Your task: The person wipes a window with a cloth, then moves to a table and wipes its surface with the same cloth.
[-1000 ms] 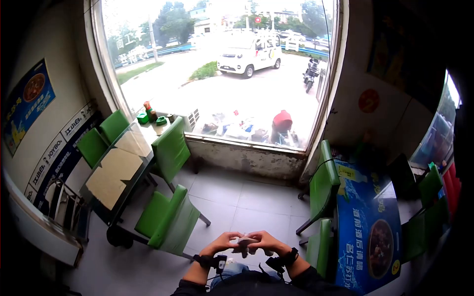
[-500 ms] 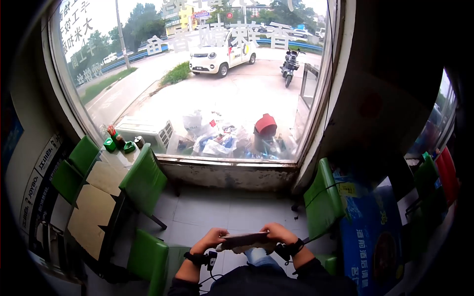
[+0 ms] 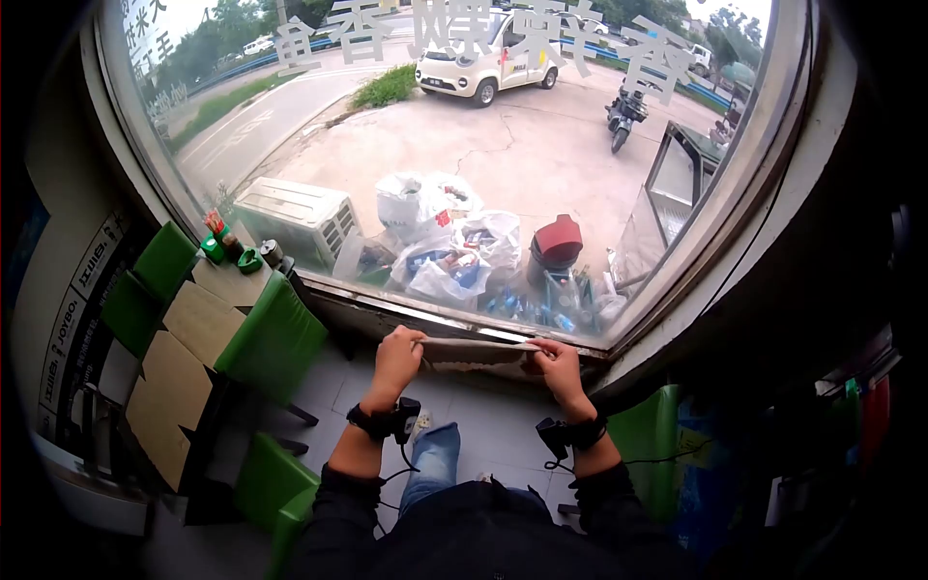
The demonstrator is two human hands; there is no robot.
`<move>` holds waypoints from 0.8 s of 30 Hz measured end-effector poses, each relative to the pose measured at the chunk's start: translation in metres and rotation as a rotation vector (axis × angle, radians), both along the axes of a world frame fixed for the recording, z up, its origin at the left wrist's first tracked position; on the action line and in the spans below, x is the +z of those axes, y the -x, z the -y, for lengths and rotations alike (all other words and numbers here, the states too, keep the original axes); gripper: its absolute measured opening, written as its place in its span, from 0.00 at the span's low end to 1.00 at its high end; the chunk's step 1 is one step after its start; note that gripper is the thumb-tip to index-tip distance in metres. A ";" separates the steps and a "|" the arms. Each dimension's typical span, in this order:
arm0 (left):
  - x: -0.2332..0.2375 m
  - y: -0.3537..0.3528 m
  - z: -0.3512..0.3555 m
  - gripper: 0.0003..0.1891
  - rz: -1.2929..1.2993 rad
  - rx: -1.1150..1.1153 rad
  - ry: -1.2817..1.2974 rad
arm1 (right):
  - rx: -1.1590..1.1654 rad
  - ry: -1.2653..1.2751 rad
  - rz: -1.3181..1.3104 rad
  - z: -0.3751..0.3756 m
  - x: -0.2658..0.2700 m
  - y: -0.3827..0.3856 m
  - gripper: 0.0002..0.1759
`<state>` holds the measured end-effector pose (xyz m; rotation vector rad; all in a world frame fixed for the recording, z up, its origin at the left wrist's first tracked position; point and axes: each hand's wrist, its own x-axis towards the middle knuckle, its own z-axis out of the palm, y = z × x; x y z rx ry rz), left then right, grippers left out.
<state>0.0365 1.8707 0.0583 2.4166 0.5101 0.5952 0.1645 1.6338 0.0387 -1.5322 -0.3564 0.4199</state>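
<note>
A grey-brown cloth is stretched between my two hands, in front of the low sill under the window. My left hand pinches its left end, with the fingertips at the upper corner. At the opposite end, my right hand grips the cloth between thumb and fingers. The cloth hangs in a shallow strip and its lower edge looks uneven. Both forearms reach forward, and each wrist wears a black strapped device with a cable.
Ahead stands a large window with lettering; white bags and a red-topped bin show outside. To my left are a table with condiments and green chairs. Another green chair is on my right.
Both hands have moved forward and up toward the window, and farther apart. The cloth, bunched before, is now drawn out wider. My view has turned and come closer to the window.
</note>
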 end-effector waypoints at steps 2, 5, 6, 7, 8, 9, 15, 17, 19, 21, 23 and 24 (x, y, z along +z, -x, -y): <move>0.008 -0.037 -0.024 0.07 0.076 0.023 0.319 | -0.072 -0.141 -0.020 -0.021 0.019 -0.009 0.10; 0.031 -0.097 -0.046 0.09 0.384 -0.239 0.881 | -0.161 -0.256 0.154 -0.049 0.042 -0.038 0.11; 0.045 -0.116 -0.053 0.09 0.467 -0.290 0.855 | -0.148 -0.272 0.222 -0.058 0.053 -0.051 0.11; 0.061 -0.132 -0.060 0.10 0.540 -0.347 0.827 | -0.141 -0.352 0.253 -0.069 0.071 -0.060 0.14; 0.079 -0.145 -0.069 0.11 0.563 -0.409 0.839 | -0.142 -0.429 0.239 -0.080 0.093 -0.064 0.17; 0.100 -0.158 -0.072 0.12 0.666 -0.424 0.782 | -0.149 -0.508 0.284 -0.090 0.107 -0.074 0.22; 0.183 -0.232 -0.117 0.22 0.916 -0.703 0.016 | -0.299 -0.434 0.942 -0.144 0.191 -0.133 0.33; 0.205 -0.252 -0.128 0.28 0.875 -0.711 -0.276 | -0.400 -0.276 1.188 -0.157 0.213 -0.152 0.33; 0.227 -0.269 -0.138 0.28 0.839 -0.645 -0.558 | -0.488 -0.106 1.329 -0.167 0.231 -0.169 0.31; 0.246 -0.288 -0.149 0.30 0.812 -0.577 -0.681 | -0.586 0.127 1.499 -0.177 0.253 -0.186 0.31; 0.264 -0.304 -0.158 0.30 0.859 -0.439 -0.836 | -0.652 0.261 1.620 -0.189 0.271 -0.209 0.33; 0.272 -0.311 -0.163 0.30 0.893 -0.416 -0.860 | -0.689 0.317 1.679 -0.195 0.279 -0.220 0.35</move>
